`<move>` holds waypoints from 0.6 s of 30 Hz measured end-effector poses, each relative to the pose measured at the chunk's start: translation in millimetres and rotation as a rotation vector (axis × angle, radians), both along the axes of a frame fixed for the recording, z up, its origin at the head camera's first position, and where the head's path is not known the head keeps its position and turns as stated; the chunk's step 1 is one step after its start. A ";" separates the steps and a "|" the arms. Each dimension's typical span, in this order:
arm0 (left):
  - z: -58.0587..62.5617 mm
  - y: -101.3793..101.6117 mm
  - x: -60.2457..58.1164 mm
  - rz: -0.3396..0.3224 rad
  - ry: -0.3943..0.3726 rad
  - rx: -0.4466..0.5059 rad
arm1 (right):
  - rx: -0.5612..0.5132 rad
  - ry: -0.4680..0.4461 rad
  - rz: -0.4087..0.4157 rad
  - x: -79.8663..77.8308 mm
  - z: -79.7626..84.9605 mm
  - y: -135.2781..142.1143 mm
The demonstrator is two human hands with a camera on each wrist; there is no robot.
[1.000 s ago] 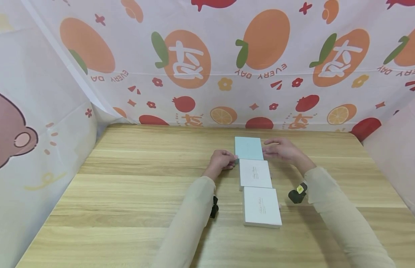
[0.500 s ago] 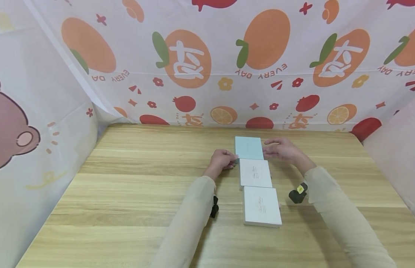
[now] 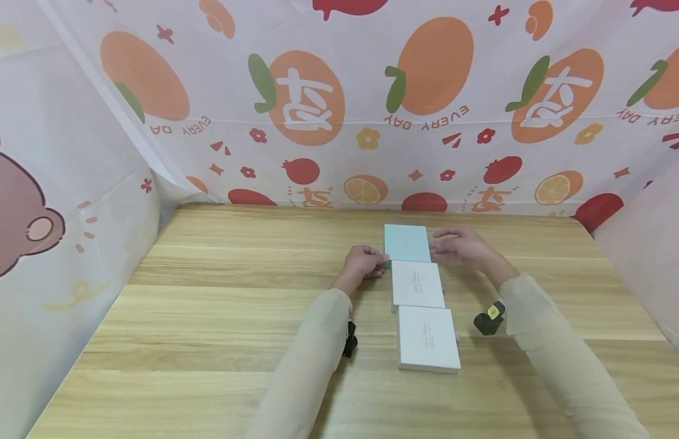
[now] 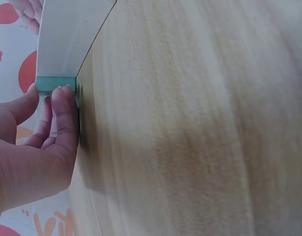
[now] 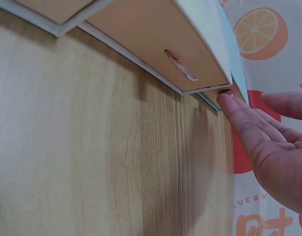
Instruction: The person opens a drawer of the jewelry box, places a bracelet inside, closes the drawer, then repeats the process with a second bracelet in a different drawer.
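Three flat boxes form a stepped column on the table: a light blue drawer box (image 3: 407,242) at the far end, a white drawer box (image 3: 418,284) touching it, and another white drawer box (image 3: 428,338) nearest me. At the blue box's left side, my left hand (image 3: 362,262) holds the near corner, thumb at the top edge and bent fingers against the teal side (image 4: 55,83). My right hand (image 3: 464,245) is at its right side, fingers extended. In the right wrist view, a fingertip (image 5: 225,100) touches the blue box's small ribbon pull; the thumb stays apart.
The middle box's peach drawer front (image 5: 156,42) carries a ribbon pull (image 5: 180,65). Wood-grain table (image 3: 219,317) surrounds the boxes. A fruit-print cloth (image 3: 367,110) hangs behind the far edge, close beyond the blue box. Dark wrist cameras (image 3: 489,318) hang below both sleeves.
Nothing on the table has visibly moved; both hands keep their places at the blue box. The right wrist has shifted very slightly.
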State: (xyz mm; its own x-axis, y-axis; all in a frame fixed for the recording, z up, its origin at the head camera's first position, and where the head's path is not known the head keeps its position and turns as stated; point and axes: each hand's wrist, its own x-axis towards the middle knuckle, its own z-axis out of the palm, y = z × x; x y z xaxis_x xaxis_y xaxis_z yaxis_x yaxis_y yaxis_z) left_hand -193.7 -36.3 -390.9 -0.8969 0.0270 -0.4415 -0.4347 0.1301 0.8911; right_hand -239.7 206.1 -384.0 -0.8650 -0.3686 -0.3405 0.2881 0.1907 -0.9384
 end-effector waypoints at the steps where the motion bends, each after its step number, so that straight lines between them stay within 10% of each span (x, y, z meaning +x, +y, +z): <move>1: 0.0 0.0 0.1 -0.001 0.002 -0.005 | -0.003 0.002 0.001 0.1 -0.4 0.6; 18: -1.8 -5.0 2.5 -0.028 0.020 0.015 | -0.053 0.031 0.001 8.3 7.9 14.5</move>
